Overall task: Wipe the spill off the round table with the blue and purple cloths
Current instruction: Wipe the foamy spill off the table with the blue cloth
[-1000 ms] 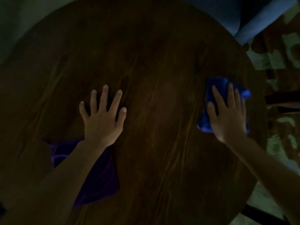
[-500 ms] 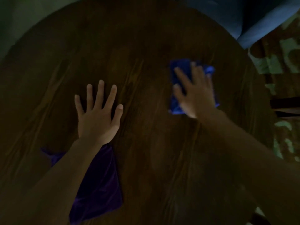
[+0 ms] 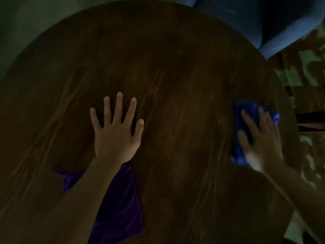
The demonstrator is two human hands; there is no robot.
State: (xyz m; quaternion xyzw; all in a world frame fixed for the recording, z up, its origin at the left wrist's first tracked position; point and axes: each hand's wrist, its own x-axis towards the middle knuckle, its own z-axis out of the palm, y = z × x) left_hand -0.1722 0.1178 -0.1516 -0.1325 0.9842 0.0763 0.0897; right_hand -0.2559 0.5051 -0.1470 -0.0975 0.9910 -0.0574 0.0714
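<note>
The round dark wooden table (image 3: 175,76) fills the dim head view. My left hand (image 3: 116,131) lies flat on the bare wood with its fingers spread and holds nothing. The purple cloth (image 3: 121,205) lies under my left forearm near the table's front edge, partly hidden by the arm. My right hand (image 3: 262,140), blurred, presses flat on the folded blue cloth (image 3: 240,138) close to the table's right edge. No spill shows in this dim light.
A blue upholstered seat (image 3: 263,20) stands beyond the table's far right edge. A patterned rug (image 3: 302,76) covers the floor to the right. A dark bar (image 3: 311,115) juts in at the right.
My right hand has slid the blue cloth from the table's middle right back out to the right edge. My left hand has stayed flat on the wood.
</note>
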